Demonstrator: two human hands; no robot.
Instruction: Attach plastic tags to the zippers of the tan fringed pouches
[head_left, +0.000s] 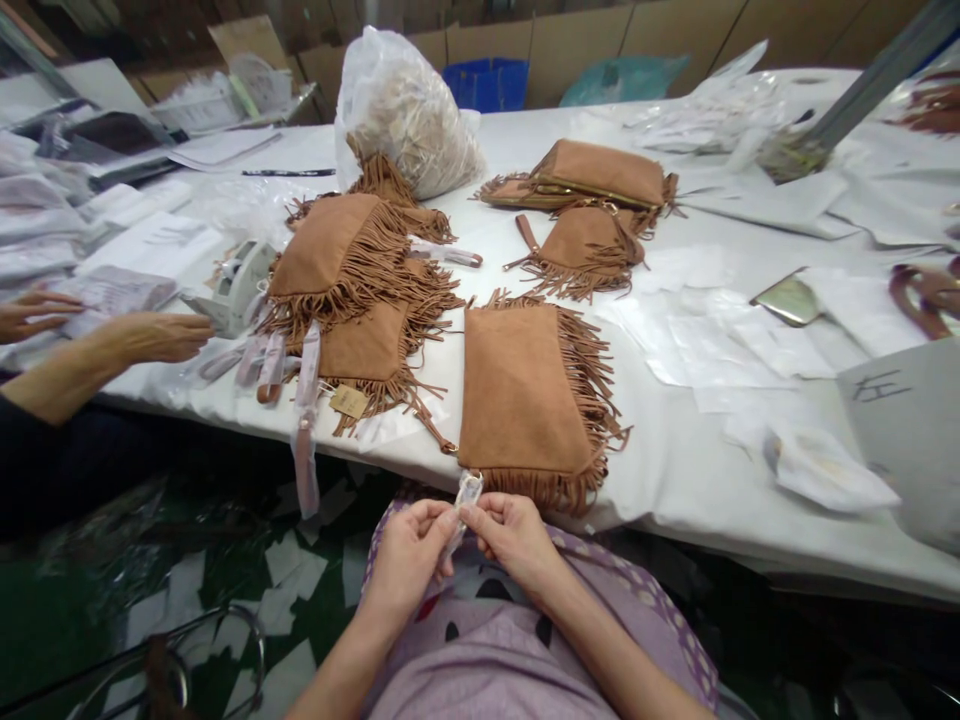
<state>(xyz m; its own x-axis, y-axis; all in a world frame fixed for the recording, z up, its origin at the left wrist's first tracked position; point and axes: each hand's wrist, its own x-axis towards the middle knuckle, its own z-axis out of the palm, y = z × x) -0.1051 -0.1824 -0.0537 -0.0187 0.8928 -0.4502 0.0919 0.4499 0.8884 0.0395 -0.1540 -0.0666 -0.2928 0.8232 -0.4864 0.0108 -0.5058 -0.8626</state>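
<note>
A brown fringed bag (517,390) lies flat at the table's front edge, its fringe along the right side and bottom. From a metal ring at its lower left corner hangs a strap end in clear plastic wrap (469,490). My left hand (414,545) pinches this wrapped strap between thumb and fingers, just below the ring. Close beside it, my right hand (513,535) pinches the same wrapped piece, thumb uppermost. The fingertips hide most of what lies between them. A thin brown wrist strap (433,425) runs off the bag's left side.
More fringed bags (330,250) lie piled to the left, with a gold tag (349,401) and wrapped straps. Behind stand a stuffed plastic bag (409,115) and further brown bags (600,175). White paper sheets (705,330) cover the right. A co-worker's hands (154,338) are at far left.
</note>
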